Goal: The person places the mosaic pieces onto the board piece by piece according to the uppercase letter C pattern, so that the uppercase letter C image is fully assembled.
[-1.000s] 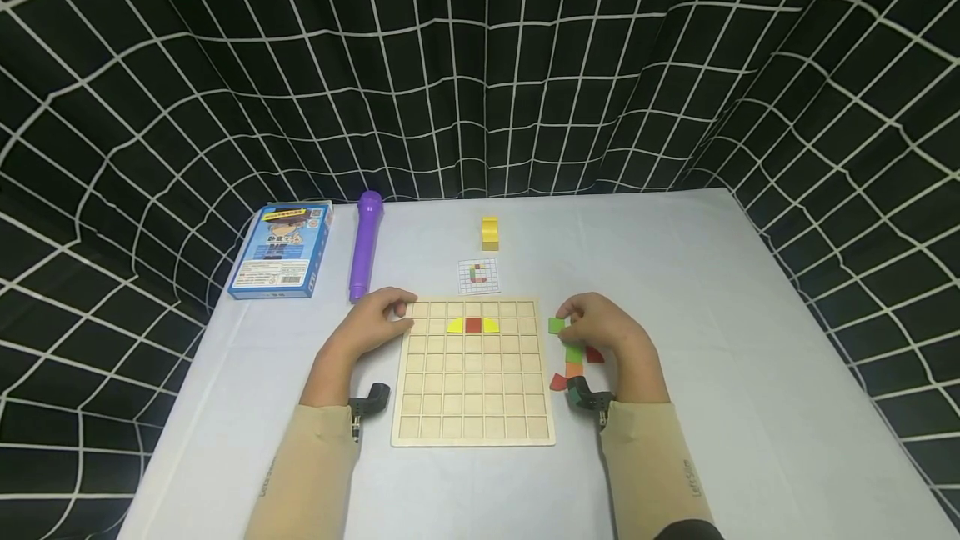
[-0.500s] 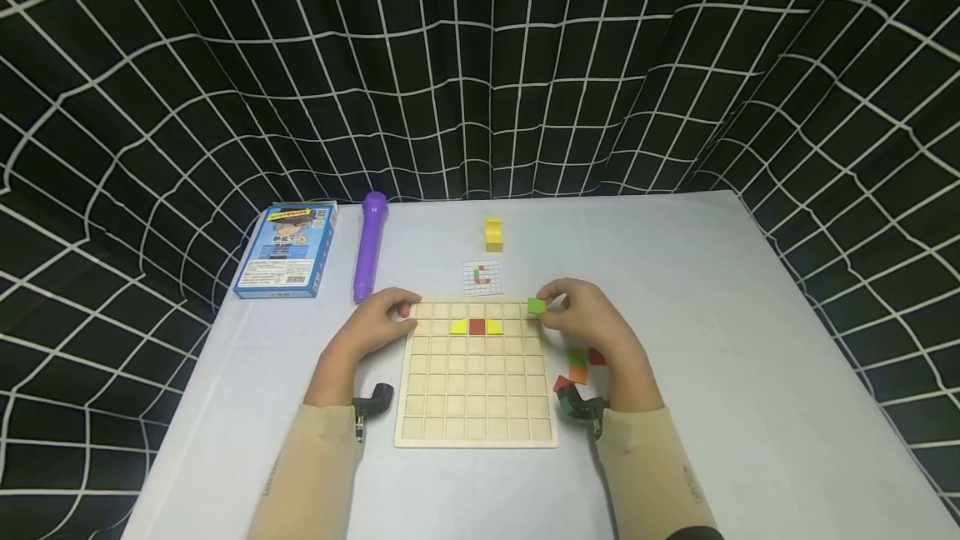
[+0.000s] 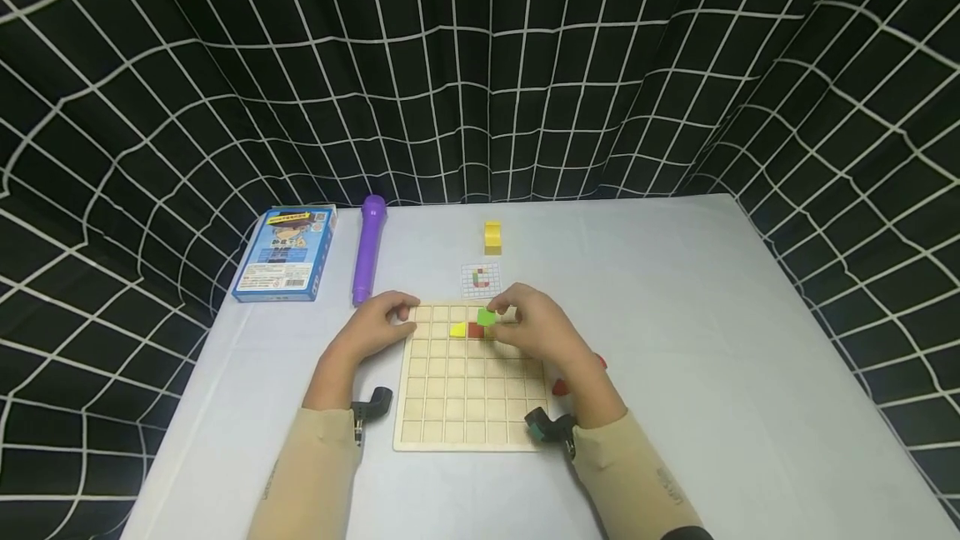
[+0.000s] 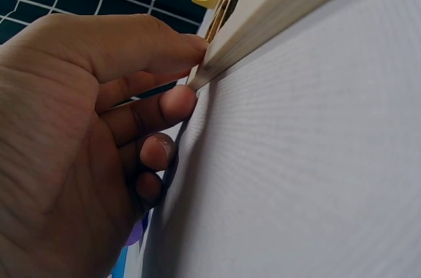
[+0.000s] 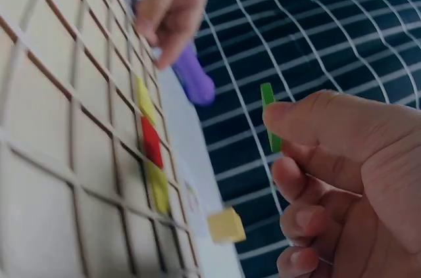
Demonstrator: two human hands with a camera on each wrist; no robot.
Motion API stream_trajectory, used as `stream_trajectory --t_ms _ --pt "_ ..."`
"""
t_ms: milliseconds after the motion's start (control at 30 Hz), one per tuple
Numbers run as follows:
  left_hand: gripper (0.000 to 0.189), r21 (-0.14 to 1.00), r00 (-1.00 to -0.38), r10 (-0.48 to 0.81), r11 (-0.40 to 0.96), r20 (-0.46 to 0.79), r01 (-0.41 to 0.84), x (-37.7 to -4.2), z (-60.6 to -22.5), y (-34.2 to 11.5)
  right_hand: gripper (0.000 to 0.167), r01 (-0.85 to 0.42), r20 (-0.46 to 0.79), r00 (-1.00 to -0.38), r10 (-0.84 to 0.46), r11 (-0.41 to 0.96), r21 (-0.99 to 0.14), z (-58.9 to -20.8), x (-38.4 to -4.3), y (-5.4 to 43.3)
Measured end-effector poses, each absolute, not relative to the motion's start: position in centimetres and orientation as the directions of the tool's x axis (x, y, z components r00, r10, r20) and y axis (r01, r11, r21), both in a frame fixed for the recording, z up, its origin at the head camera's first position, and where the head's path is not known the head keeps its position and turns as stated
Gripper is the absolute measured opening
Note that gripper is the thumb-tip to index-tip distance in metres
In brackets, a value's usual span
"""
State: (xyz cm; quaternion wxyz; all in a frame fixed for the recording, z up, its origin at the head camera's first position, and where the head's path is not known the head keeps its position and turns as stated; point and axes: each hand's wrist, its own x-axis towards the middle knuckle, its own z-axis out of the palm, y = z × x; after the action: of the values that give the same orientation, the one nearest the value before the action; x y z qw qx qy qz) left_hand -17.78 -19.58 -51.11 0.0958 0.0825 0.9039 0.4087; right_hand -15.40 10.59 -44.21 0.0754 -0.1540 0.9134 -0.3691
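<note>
A wooden grid board (image 3: 453, 390) lies on the table. My left hand (image 3: 375, 325) holds it at the far left corner, thumb and index finger against the edge. Above the board's upper rows, my right hand (image 3: 540, 327) pinches a green square tile (image 3: 486, 317) between thumb and fingers; in the right wrist view the green tile (image 5: 268, 117) is clear of the board. Set in one row of the grid are a yellow tile (image 3: 458, 330), a red square tile (image 3: 476, 330) and a second yellow tile (image 5: 157, 188), which the right hand mostly hides in the head view.
Red tiles (image 3: 560, 387) lie right of the board, partly hidden by the right forearm. Beyond the board are a small pattern card (image 3: 481, 280) and a yellow block (image 3: 492, 238). A purple microphone-shaped object (image 3: 368, 250) and a blue box (image 3: 287, 254) stand at the left.
My right hand has carried the green tile from the table right of the board leftward, over the board near the red tile. The left hand has stayed at the board's corner.
</note>
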Motion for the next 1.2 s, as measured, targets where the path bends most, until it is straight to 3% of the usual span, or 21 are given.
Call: stream_trajectory --t_ms 400,767,967,1200 --pt "0.045 0.758 -0.966 0.243 0.645 -0.085 0.095 -17.6 -51.3 -19.6 0.023 -0.328 -0.018 -0.903 -0.430 0.715 -0.617 -47.5 -14.3 7.0" --pt "0.045 0.754 -0.967 0.231 0.652 -0.107 0.072 -17.8 -51.0 -19.5 0.022 -0.379 -0.004 -0.898 -0.440 0.779 -0.500 -48.7 -14.1 5.9" --pt "0.045 0.754 -0.967 0.230 0.653 -0.106 0.073 -17.8 -51.0 -19.5 0.006 -0.389 0.054 -0.905 -0.423 0.767 -0.510 -48.5 -13.8 5.9" --pt "0.045 0.750 -0.967 0.237 0.656 -0.098 0.085 -17.7 -51.1 -19.5 0.009 -0.372 0.019 -0.902 -0.430 0.757 -0.538 -48.2 -14.0 6.3"
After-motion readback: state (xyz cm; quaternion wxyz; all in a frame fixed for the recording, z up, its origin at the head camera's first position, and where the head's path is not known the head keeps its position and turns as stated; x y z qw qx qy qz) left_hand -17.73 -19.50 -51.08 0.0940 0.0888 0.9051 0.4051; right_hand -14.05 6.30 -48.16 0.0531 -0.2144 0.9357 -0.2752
